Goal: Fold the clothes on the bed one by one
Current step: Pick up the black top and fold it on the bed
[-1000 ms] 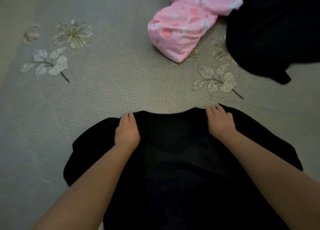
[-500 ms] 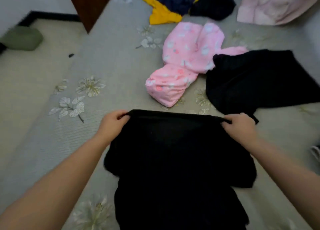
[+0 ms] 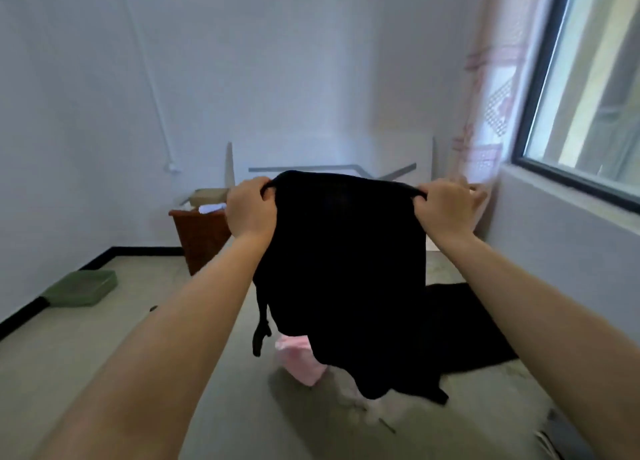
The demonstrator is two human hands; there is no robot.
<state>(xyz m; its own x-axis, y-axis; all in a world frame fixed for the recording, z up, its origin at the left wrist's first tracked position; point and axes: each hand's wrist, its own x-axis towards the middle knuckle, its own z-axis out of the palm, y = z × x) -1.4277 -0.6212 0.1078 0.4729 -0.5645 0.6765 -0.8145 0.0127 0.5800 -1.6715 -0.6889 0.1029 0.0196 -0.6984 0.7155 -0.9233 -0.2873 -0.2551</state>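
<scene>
Black garment (image 3: 349, 265), half a second ago held low with its lower part trailing on the bed (image 3: 145, 338), now hangs lifted in the air at chest height, clear of the bedcover. Left hand (image 3: 250, 207) and right hand (image 3: 445, 207) each have a clenched grip on a top corner, the upper edge pulled taut between them. It drapes in loose, dark folds, a thin strap dangling at its left. Below it lie a pink garment (image 3: 300, 361) and another black garment (image 3: 464, 328).
</scene>
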